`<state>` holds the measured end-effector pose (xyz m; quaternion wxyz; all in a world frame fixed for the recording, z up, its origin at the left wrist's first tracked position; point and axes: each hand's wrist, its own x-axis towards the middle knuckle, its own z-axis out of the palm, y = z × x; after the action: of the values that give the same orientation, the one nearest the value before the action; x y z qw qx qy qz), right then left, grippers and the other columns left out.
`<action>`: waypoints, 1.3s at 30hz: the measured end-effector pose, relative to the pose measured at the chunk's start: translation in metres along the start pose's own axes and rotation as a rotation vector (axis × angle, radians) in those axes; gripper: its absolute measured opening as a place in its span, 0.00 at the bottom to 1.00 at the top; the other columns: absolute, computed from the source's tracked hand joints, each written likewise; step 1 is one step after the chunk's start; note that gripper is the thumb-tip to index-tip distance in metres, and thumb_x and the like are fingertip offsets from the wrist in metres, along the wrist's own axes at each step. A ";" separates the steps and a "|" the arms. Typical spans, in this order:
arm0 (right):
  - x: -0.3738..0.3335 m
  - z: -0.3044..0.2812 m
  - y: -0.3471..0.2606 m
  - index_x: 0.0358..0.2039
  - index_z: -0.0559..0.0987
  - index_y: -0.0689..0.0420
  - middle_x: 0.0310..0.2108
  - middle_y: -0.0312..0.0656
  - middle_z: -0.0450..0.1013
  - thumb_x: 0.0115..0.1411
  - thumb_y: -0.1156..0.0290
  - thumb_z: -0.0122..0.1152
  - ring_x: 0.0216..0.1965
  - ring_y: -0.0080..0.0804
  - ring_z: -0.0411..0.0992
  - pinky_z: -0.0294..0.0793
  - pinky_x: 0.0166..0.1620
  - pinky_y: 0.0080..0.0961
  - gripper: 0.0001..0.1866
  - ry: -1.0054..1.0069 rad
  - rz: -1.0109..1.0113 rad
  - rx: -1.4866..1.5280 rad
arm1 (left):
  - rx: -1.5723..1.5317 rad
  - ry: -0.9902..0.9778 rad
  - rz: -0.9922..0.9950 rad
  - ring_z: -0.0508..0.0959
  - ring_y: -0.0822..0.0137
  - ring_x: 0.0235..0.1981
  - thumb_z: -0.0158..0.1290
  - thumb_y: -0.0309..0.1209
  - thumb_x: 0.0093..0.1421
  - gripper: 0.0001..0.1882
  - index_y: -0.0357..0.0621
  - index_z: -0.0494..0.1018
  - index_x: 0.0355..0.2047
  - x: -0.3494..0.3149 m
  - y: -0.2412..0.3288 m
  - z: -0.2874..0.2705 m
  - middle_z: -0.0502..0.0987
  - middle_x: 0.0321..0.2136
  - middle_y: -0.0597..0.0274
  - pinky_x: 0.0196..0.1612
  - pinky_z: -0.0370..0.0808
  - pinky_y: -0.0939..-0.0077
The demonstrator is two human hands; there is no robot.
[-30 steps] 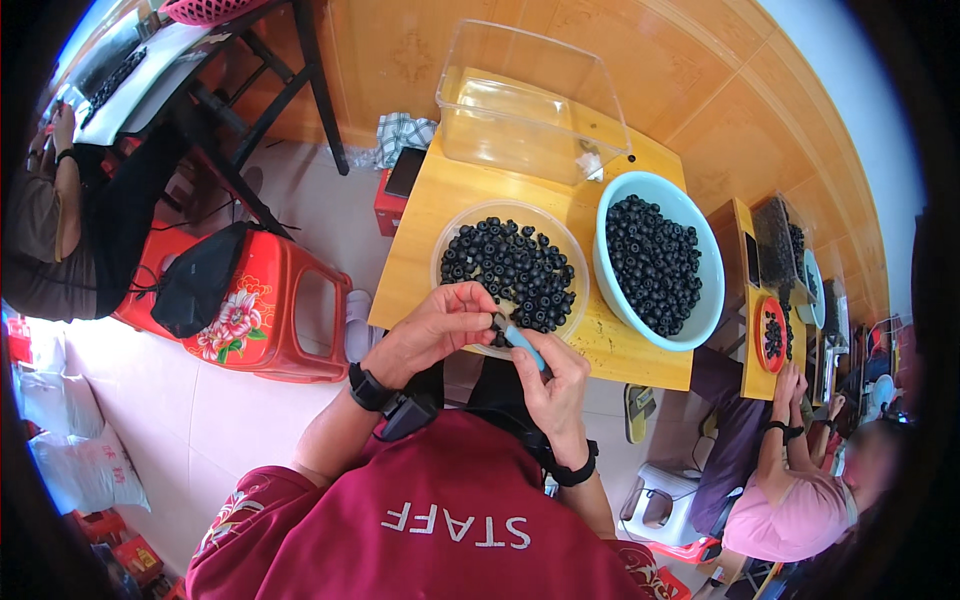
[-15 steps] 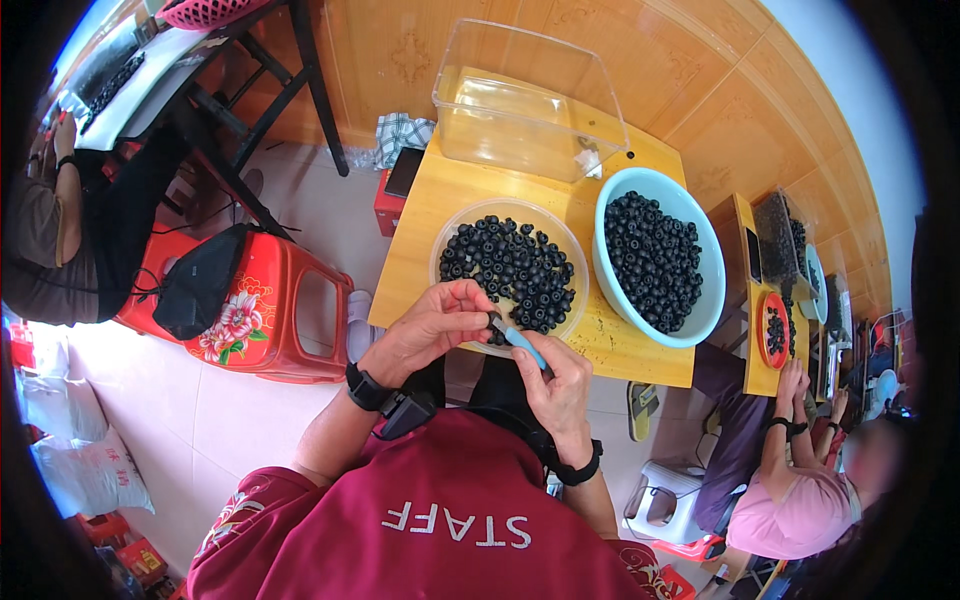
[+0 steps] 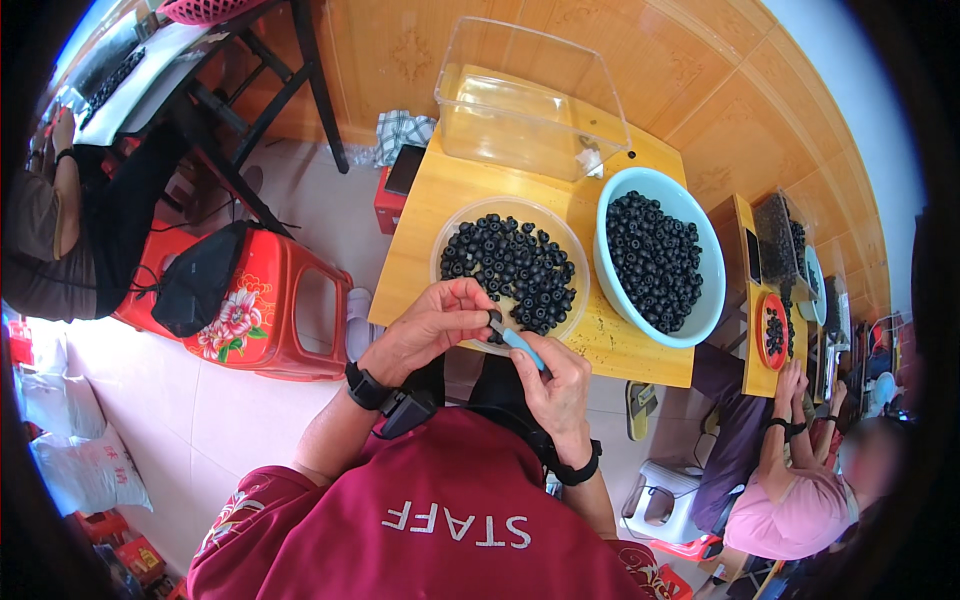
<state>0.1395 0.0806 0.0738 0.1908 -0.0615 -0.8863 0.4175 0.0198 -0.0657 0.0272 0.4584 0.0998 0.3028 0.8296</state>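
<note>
Between the thumb and fingers of my left hand (image 3: 447, 322) is a small black round part (image 3: 494, 316). My right hand (image 3: 556, 388) grips a small knife with a light blue handle (image 3: 524, 348); its short blade meets the black part. Both hands are closed and sit over the near rim of a shallow clear round tray (image 3: 437, 262). Many like parts (image 3: 510, 255), several showing a hole in the middle, lie in that tray. To its right, a pale blue basin (image 3: 712, 300) holds a deep heap of the same black parts (image 3: 652, 262).
An upright clear plastic bin (image 3: 530, 130) stands at the back of the yellow wooden table (image 3: 410, 235). A red stool (image 3: 290, 310) with a black bag (image 3: 205, 280) is at left. Co-workers sit left and right; the right one (image 3: 795, 510) is beside another table with an orange tray (image 3: 765, 345).
My hands have hardly moved. The knife has shifted very slightly against the black part, and the left co-worker's arm has moved a little.
</note>
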 end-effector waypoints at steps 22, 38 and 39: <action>0.007 0.005 0.009 0.37 0.75 0.60 0.17 0.29 0.67 0.52 0.76 0.61 0.20 0.13 0.63 0.61 0.23 0.14 0.11 0.031 0.271 0.362 | 0.246 0.011 -0.020 0.77 0.75 0.28 0.56 0.23 0.52 0.06 0.40 0.71 0.31 -0.005 0.000 0.008 0.75 0.27 0.65 0.33 0.75 0.85; 0.017 -0.019 0.048 0.32 0.75 0.58 0.24 0.30 0.71 0.51 0.75 0.60 0.25 0.13 0.64 0.64 0.29 0.13 0.06 0.150 0.336 0.315 | 0.346 0.176 -0.064 0.77 0.72 0.31 0.53 0.27 0.56 0.07 0.38 0.70 0.34 -0.002 -0.008 0.004 0.74 0.31 0.62 0.37 0.76 0.79; 0.026 -0.036 0.056 0.32 0.75 0.58 0.26 0.31 0.71 0.51 0.75 0.60 0.27 0.13 0.65 0.64 0.30 0.13 0.07 0.220 0.294 0.203 | 0.426 0.227 0.023 0.77 0.72 0.31 0.53 0.26 0.56 0.07 0.38 0.70 0.35 -0.002 -0.006 -0.005 0.74 0.31 0.62 0.37 0.76 0.79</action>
<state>0.1270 0.1496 0.0592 0.2288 -0.2161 -0.7949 0.5188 0.0230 -0.0664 0.0200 0.3807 0.1036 0.5194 0.7580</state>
